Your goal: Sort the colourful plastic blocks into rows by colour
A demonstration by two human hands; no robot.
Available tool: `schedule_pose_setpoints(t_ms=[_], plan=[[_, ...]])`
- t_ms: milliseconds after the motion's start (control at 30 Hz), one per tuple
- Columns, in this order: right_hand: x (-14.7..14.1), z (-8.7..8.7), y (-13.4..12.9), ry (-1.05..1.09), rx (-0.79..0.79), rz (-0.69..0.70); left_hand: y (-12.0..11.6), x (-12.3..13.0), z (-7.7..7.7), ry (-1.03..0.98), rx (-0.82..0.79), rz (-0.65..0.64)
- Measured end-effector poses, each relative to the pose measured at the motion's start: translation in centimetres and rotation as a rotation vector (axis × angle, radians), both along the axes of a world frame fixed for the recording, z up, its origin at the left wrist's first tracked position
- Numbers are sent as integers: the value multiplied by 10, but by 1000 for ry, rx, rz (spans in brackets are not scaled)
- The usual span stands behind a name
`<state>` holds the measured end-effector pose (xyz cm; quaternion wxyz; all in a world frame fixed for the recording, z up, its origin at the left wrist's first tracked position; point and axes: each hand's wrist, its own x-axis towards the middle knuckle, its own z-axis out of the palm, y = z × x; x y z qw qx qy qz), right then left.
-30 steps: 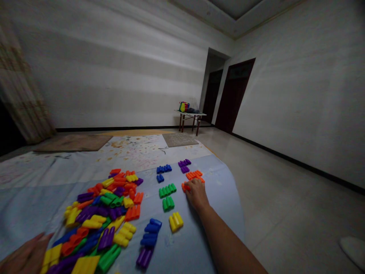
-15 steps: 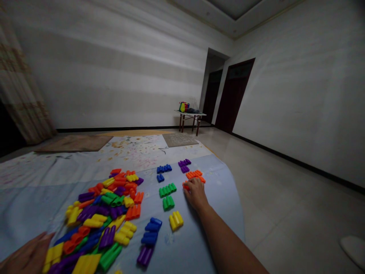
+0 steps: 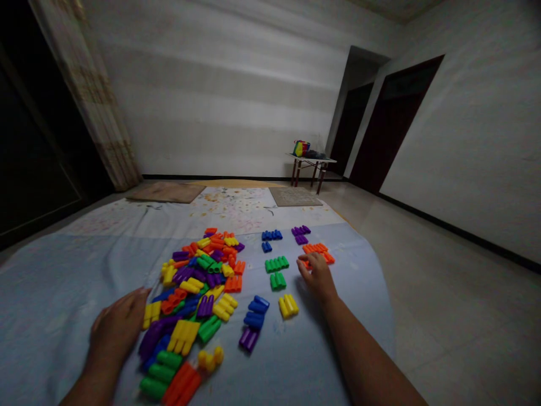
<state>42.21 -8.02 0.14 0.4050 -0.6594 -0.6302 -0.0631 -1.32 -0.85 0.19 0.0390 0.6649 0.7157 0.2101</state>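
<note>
My right hand point(image 3: 318, 277) is just in front of a group of orange plastic tube blocks point(image 3: 316, 248). Its fingers are slightly bent and apart, partly covering one orange block, and no block shows within them. My left hand point(image 3: 119, 322) rests on the cloth at the left edge of a mixed pile of tube blocks point(image 3: 206, 277), fingers stretched out beside a yellow block point(image 3: 151, 314). To the left of my right hand lie green blocks point(image 3: 277, 264), a yellow block point(image 3: 288, 305), and blue blocks point(image 3: 256, 312) with a purple block point(image 3: 249, 340).
A blue and floral cloth point(image 3: 329, 361) covers the table. Farther back are blue blocks point(image 3: 271, 235), purple blocks point(image 3: 301, 230), and two flat boards point(image 3: 169, 192), point(image 3: 295, 197). A small table point(image 3: 313, 160) with a colourful bag point(image 3: 301, 148) stands by the wall.
My view has shifted left and down, bringing more of my left hand and the near pile into sight. My right hand has drawn back slightly from the orange blocks.
</note>
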Motion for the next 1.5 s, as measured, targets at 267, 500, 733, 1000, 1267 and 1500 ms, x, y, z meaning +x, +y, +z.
schedule_pose_setpoints(t_ms=[267, 500, 733, 1000, 1267, 1500], plan=[[-38, 15, -13, 51, -120, 225, -17, 14, 20, -75, 71, 40], [-67, 33, -27, -80, -159, 531, -25, 27, 31, 0, 225, 52], [-71, 39, -35, -181, -316, 680, -36, 35, 30, -57, 119, 170], [-87, 31, -31, -269, -374, 596, -36, 38, 25, -110, 95, 114], [-90, 25, -26, -192, -224, 640, -40, 43, 31, -30, 104, 109], [-54, 18, -12, 38, -30, 391, -48, 63, 64, 30, 108, -133]])
